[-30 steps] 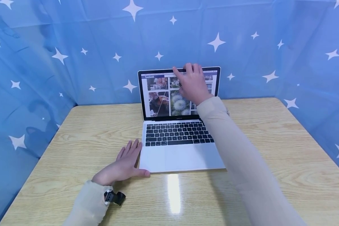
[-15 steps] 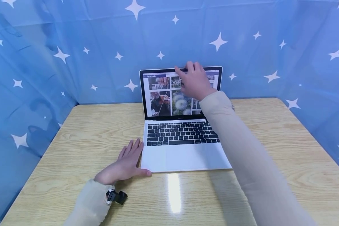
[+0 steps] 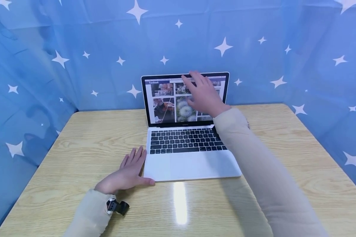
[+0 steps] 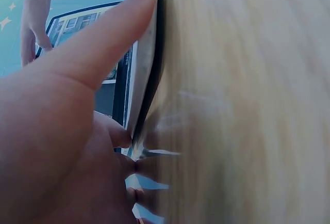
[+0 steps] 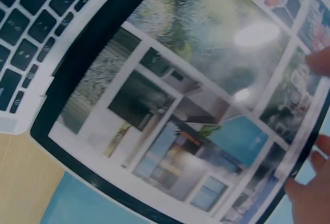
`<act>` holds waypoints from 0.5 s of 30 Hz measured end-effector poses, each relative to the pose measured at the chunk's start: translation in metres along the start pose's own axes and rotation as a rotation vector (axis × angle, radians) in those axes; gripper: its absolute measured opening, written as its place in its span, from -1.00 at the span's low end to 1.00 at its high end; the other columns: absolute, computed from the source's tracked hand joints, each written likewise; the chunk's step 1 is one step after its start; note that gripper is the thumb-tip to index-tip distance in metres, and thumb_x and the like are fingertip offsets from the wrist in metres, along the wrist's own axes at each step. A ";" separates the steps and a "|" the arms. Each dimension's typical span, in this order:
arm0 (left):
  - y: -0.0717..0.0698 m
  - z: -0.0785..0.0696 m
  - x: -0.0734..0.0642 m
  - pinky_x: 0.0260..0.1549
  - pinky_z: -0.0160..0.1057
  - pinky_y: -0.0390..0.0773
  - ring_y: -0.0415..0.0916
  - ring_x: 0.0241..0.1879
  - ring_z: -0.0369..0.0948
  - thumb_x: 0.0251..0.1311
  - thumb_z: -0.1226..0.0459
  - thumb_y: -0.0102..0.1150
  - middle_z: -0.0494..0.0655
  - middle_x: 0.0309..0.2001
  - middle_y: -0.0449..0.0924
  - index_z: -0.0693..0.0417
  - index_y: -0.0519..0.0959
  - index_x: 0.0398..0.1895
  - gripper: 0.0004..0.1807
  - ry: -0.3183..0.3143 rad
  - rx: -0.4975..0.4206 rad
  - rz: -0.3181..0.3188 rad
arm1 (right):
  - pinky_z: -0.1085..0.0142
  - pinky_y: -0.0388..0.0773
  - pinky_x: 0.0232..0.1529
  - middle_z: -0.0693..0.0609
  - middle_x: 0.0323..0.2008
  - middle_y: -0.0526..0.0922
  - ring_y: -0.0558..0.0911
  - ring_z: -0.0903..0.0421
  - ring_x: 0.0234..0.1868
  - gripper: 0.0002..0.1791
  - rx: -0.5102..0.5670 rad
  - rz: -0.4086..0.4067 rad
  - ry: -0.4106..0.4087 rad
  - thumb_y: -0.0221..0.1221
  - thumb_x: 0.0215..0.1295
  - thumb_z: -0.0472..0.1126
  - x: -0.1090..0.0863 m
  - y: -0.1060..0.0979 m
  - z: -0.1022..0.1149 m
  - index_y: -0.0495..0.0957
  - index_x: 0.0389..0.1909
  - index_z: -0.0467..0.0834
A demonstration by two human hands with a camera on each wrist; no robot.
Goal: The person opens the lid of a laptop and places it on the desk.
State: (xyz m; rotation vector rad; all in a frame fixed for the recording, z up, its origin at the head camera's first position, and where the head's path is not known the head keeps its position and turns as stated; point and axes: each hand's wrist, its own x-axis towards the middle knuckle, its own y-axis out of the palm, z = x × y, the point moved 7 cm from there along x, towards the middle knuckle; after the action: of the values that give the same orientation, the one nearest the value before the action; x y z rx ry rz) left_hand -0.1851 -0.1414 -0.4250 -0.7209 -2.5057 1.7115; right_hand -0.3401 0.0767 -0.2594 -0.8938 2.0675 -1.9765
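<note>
An unfolded laptop (image 3: 181, 166) stands on the wooden table, its lit screen (image 3: 163, 110) showing a page of photos. My left hand (image 3: 121, 179) rests against its left front corner, fingers spread straight and thumb along the front edge. In the left wrist view that thumb (image 4: 111, 41) lies beside the laptop's side. My right hand (image 3: 206, 97) is at the top of the screen, fingers fairly straight and fingertips near the upper edge. The right wrist view shows those fingers (image 5: 314, 198) at the screen's rim; whether they touch it is hard to tell.
The pale wooden tabletop (image 3: 101, 131) extends on both sides of the laptop. A blue curtain with white stars (image 3: 106, 42) hangs behind and along the sides. A small black device (image 3: 118, 206) is strapped at the left wrist.
My right fingers, earlier curled over the lid's top edge, have straightened and now lie more in front of the screen. The left hand keeps its place; the head view has shifted slightly.
</note>
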 end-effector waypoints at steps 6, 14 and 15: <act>-0.002 0.002 -0.001 0.20 0.11 -0.45 -0.59 0.32 0.05 -0.24 -0.39 0.05 0.09 0.38 -0.47 0.16 -0.27 0.38 0.28 0.002 -0.014 0.005 | -0.01 -0.24 0.28 -0.02 0.38 -0.42 -0.43 0.06 0.35 -0.10 0.015 -0.078 -0.055 0.04 0.17 0.20 -0.019 0.000 0.002 -0.23 0.40 0.06; -0.017 0.011 -0.005 0.17 0.20 -0.20 -0.29 0.32 0.11 -0.08 -0.32 0.01 0.11 0.38 -0.20 0.14 -0.04 0.37 0.07 0.014 0.012 -0.076 | 0.05 -0.21 0.30 -0.03 0.39 -0.15 -0.17 0.04 0.37 -0.30 0.032 -0.206 -0.112 -0.02 0.25 0.13 -0.069 -0.006 -0.004 0.05 0.35 -0.02; -0.021 0.013 -0.006 0.15 0.23 -0.15 -0.22 0.31 0.13 -0.05 -0.29 0.01 0.12 0.37 -0.13 0.13 0.02 0.36 0.01 0.013 0.015 -0.102 | 0.06 -0.15 0.29 -0.05 0.37 -0.02 -0.06 0.02 0.35 -0.37 0.049 -0.236 -0.119 0.00 0.26 0.08 -0.078 -0.008 -0.006 0.15 0.31 -0.05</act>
State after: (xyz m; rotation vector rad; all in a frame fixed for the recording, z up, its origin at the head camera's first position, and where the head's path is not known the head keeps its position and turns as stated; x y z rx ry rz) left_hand -0.1914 -0.1616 -0.4100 -0.5902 -2.4720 1.6845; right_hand -0.2774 0.1216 -0.2739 -1.2635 1.9173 -2.0179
